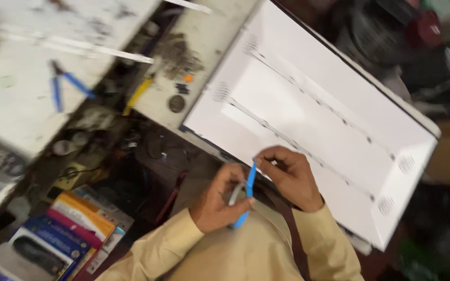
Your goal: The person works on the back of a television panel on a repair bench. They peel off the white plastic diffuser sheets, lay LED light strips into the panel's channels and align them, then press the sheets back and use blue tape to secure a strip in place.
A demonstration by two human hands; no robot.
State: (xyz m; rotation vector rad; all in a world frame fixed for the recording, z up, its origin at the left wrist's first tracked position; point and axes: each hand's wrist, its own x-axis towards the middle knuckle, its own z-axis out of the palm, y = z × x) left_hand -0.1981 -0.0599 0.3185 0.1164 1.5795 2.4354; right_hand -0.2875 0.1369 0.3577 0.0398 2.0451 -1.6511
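Holding a blue-handled tool [248, 193] upright between them, both hands meet just above the person's lap. The left hand [220, 200] has its grip clenched on the lower part of the handle, thumb across the front and fingers curled behind, the wrist bent back toward the body. The right hand [289, 176] pinches the top of the same tool with its fingertips, knuckles raised and the palm turned down, so its grip too is grasping the tool. A grey metal part of the tool shows between the left fingers; motion blur hides its exact shape. Both forearms, in tan sleeves [313, 244], come up from the bottom edge and angle inward.

Just beyond the right hand lies a large white panel [334, 93], tilted across the frame, with two thin strips [308, 99] of small dark dots running its length. The panel rests partly on a stained pale surface [209, 36]. On that surface, well apart from the hands, lie a pair of blue-handled pliers [63, 86] and a yellow-handled tool [137, 94]. Stacked colourful boxes [74, 221] sit at lower left, near the left elbow.
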